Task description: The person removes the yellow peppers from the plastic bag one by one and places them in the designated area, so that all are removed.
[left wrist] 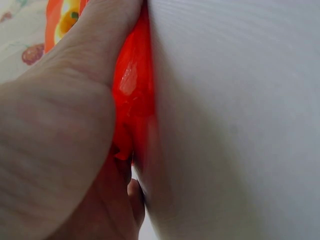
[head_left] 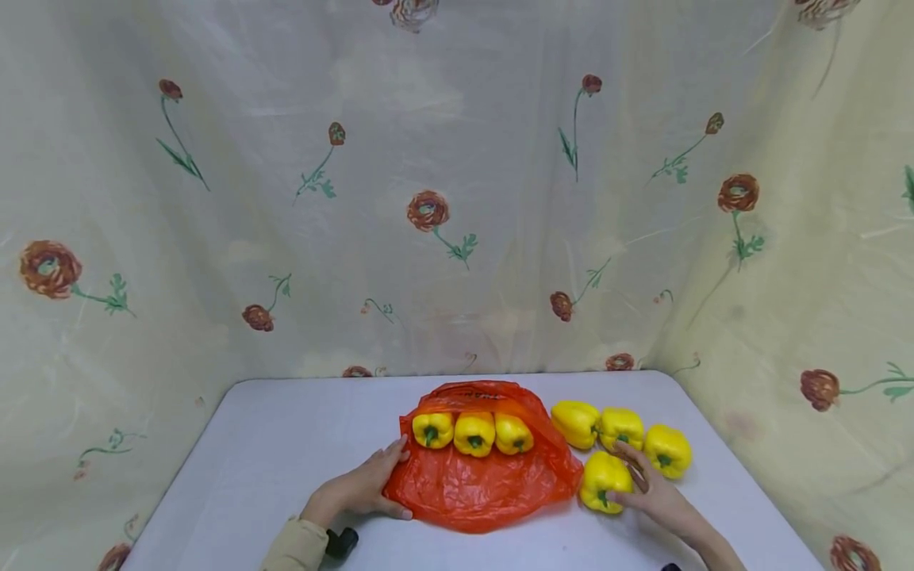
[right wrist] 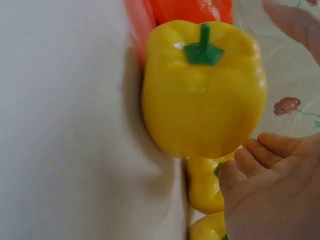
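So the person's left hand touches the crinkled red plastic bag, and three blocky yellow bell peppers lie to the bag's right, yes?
Not quite: four yellow bell peppers, not three, lie to the right of the red plastic bag, as the head view shows. The left hand does touch the bag.

The left sleeve [head_left: 294, 546] is beige, its wrist camera [head_left: 343, 544] black.

Left hand [head_left: 364, 484], right hand [head_left: 658, 497] — apart, both spread.
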A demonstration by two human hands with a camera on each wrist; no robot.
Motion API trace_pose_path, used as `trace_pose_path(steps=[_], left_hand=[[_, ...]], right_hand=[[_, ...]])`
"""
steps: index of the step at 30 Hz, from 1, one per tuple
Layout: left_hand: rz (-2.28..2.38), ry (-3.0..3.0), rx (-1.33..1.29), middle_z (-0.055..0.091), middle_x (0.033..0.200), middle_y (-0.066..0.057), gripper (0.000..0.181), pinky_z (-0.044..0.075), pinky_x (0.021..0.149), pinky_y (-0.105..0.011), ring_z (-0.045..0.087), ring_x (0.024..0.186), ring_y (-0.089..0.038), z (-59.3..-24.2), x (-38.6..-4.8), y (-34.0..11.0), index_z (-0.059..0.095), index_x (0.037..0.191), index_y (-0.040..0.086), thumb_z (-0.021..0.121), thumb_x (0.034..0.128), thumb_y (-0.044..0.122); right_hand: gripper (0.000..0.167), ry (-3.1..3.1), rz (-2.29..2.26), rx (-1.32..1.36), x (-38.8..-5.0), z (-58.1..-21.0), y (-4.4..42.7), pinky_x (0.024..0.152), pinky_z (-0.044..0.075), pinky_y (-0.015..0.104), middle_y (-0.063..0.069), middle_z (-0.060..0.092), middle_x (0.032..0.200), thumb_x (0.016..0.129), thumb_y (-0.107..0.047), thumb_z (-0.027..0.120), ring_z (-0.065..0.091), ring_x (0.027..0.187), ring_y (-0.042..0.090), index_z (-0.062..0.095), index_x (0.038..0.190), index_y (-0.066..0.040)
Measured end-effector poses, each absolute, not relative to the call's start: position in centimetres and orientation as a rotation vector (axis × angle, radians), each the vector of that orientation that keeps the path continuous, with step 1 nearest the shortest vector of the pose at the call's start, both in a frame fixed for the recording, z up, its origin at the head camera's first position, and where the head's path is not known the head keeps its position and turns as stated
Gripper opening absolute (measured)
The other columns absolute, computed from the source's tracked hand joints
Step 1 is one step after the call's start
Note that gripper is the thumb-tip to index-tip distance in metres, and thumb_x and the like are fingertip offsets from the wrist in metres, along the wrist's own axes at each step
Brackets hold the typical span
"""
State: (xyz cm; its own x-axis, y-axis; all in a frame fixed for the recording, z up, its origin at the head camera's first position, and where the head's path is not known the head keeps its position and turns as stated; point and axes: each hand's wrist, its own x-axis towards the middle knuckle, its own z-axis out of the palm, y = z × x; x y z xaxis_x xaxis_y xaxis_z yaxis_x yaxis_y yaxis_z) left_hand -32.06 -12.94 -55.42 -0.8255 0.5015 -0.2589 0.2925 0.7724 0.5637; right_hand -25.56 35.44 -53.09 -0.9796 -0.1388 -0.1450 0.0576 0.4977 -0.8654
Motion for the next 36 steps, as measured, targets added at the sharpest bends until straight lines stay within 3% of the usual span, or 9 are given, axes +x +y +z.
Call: trace_pose_path(steps=[6,10,23,32,36], left_hand=[[0.732,2.567,0.608,0.029,0.158,-0.008,0.123,0.02,0.117,-0.059,0.017,0.147,-0.038,-55.4,-32.2,-13.1,0.006,0.155,0.007,0.076,0.0693,0.062],[0.728,2.555,0.601,0.028,0.158,-0.009,0.123,0.021,0.116,-0.06,0.017,0.147,-0.039,-55.5,-32.1,-13.0,0.007,0.155,0.007,0.075,0.0689,0.062],[0.727,2.558,0.609,0.033,0.156,-0.008,0.124,0.021,0.116,-0.06,0.017,0.147,-0.04,-55.5,-32.2,-13.1,0.005,0.155,0.007,0.075,0.0691,0.062],[0.744,2.556,0.605,0.035,0.155,-0.007,0.124,0.021,0.116,-0.061,0.016,0.147,-0.04,-55.5,-32.1,-13.2,0.005,0.155,0.007,0.075,0.0693,0.062],[0.749,2.548,0.596,0.034,0.156,-0.007,0.124,0.021,0.115,-0.062,0.016,0.147,-0.041,-55.4,-32.0,-13.0,0.006,0.155,0.007,0.076,0.0689,0.062]], right_hand=[[0.102,2.568,-1.462,-0.07,-25.9,-51.7,35.2,0.116,0.013,0.06,0.024,-0.005,0.16,0.087,-0.033,0.071,0.001,0.144,0.05,-0.002,0.155,-0.01],[0.106,2.576,-1.444,-0.067,-25.9,-51.7,35.3,0.115,0.012,0.061,0.026,-0.008,0.159,0.087,-0.031,0.072,0.0,0.144,0.051,-0.006,0.155,-0.008],[0.103,2.615,-1.464,-0.128,-27.0,-50.0,33.2,0.115,0.017,0.059,0.021,0.0,0.162,0.087,-0.033,0.072,0.004,0.146,0.047,-0.003,0.156,-0.012],[0.1,2.489,-1.593,-0.367,-28.4,-48.4,28.6,0.117,0.014,0.057,0.012,0.004,0.163,0.086,-0.029,0.074,0.002,0.149,0.041,0.003,0.156,-0.017],[0.102,2.45,-1.589,-0.387,-29.1,-47.8,26.4,0.117,0.018,0.058,0.007,0.005,0.164,0.082,-0.034,0.076,0.004,0.149,0.038,0.006,0.155,-0.022]])
